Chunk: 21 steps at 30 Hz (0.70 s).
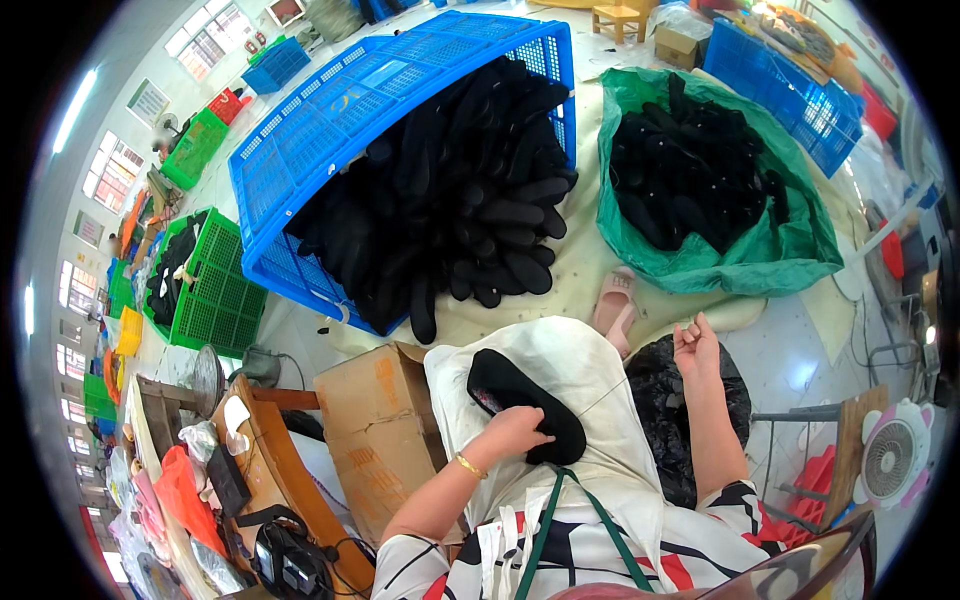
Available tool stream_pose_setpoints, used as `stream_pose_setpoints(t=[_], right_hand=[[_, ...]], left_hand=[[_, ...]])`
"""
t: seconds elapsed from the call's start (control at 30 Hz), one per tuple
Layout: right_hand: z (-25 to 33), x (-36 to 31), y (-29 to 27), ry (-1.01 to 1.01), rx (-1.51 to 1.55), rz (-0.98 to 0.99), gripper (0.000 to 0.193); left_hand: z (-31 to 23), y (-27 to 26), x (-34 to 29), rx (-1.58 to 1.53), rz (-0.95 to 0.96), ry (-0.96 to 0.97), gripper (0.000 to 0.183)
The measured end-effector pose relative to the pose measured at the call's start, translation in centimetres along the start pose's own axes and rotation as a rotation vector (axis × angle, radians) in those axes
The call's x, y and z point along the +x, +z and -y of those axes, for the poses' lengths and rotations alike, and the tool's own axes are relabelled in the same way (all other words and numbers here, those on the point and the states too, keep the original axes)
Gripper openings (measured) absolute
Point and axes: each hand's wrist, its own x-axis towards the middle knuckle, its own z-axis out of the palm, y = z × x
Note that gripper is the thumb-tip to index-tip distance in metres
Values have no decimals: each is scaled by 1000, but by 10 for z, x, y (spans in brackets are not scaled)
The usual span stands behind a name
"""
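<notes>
A black cloth shoe point(562, 420), slipper-like, lies on the white cloth point(610, 450) over my lap. My left hand point(515, 430) grips its side near the opening, where a patterned lining shows. Raised off to the right, my right hand point(697, 345) has its fingers pinched together; whatever they hold is too small to make out. Between shoe and right hand a thin dark line, like a thread, stretches over the white cloth.
Ahead, a tipped blue crate point(390, 85) spills black shoes point(470, 220). A green sack point(780, 265) with more black pieces stands to its right. A cardboard box point(365, 440) is at my left, a black plastic bag point(655, 390) at my right, and a fan point(890, 455) beyond.
</notes>
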Motion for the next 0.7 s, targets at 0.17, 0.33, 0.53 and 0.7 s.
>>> stream_pose_setpoints(t=[0.17, 0.33, 0.53, 0.7], right_hand=[[2, 1, -4, -39, -32, 15, 24], [3, 0, -9, -99, -55, 21, 22], [10, 0, -12, -155, -74, 33, 21], [17, -9, -2, -313, -162, 65, 17]], left_hand=[[-16, 14, -21, 246, -433, 178, 25], [-33, 25, -43, 100, -563, 68, 22], [-29, 35, -46, -239, -408, -166, 30], [-12, 47, -45, -487, -452, -166, 31]])
